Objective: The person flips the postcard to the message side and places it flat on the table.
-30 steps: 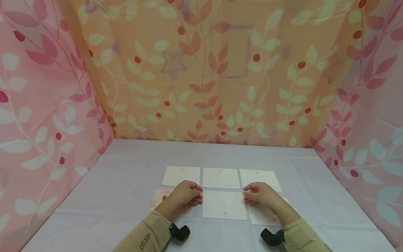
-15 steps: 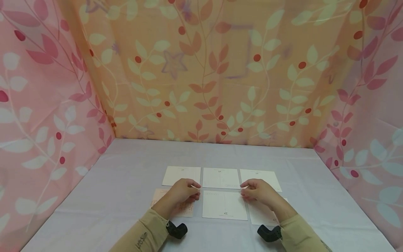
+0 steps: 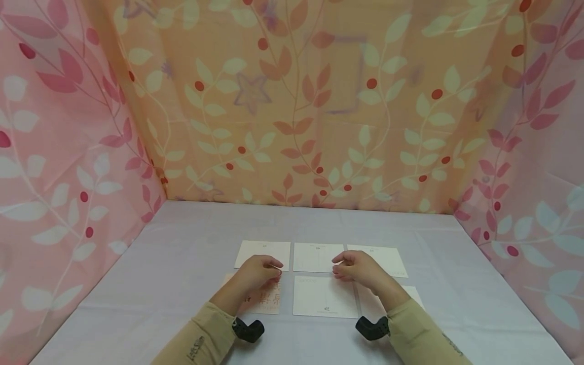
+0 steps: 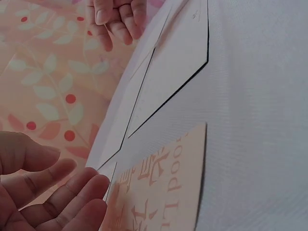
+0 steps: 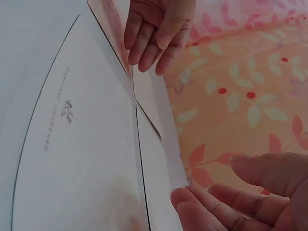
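Two rows of postcards lie flat before me. My left hand (image 3: 259,271), fingers loosely bent and holding nothing, hovers above the orange printed card (image 3: 266,302) at near left, overlapping the white top-left card (image 3: 260,248). With its fingers spread and nothing in them, my right hand (image 3: 358,269) hangs over the gap between rows, its fingertips overlapping the top-middle card (image 3: 315,257). Below it lies the near-middle white card (image 3: 321,299), its small printed bird mark showing in the right wrist view. The near-right card (image 3: 368,302) is partly hidden by my right arm.
A white cloth covers the table (image 3: 182,243). The top-right white card (image 3: 388,261) lies beyond my right hand. Leaf-patterned orange curtain (image 3: 283,101) stands behind, with pink fabric on both sides. Black devices (image 3: 248,329) sit on both wrists.
Both hands have moved left and slightly away from me, the right one farther, coming from the near-middle card's right edge to above it. The cards keep their places.
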### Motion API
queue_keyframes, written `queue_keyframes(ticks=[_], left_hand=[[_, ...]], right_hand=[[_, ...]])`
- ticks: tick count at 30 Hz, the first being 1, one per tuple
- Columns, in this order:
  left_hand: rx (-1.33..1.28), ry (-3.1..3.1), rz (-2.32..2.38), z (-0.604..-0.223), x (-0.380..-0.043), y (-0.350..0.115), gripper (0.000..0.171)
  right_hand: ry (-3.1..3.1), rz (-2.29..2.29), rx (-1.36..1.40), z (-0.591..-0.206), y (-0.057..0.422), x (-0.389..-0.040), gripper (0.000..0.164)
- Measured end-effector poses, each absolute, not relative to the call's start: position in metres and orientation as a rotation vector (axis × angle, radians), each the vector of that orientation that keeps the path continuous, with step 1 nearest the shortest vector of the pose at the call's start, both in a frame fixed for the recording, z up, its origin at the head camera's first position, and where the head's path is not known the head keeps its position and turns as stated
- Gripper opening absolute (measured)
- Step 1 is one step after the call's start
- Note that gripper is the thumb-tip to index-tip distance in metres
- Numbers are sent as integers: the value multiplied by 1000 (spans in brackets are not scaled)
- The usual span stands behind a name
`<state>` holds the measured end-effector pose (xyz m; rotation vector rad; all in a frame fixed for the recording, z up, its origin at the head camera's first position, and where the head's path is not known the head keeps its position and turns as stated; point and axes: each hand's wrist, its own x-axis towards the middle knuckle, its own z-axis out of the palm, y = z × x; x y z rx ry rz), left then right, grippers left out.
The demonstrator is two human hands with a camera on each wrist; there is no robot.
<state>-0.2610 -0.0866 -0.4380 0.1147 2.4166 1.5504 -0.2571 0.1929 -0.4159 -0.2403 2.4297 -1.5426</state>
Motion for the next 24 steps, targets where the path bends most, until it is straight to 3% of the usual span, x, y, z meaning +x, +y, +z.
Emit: queue_keyframes(ticks=[24], left_hand=[[-66, 2453, 1641, -427, -256, -128, 26]], right_hand=[[2419, -1547, -349, -426, 126, -261, 23]])
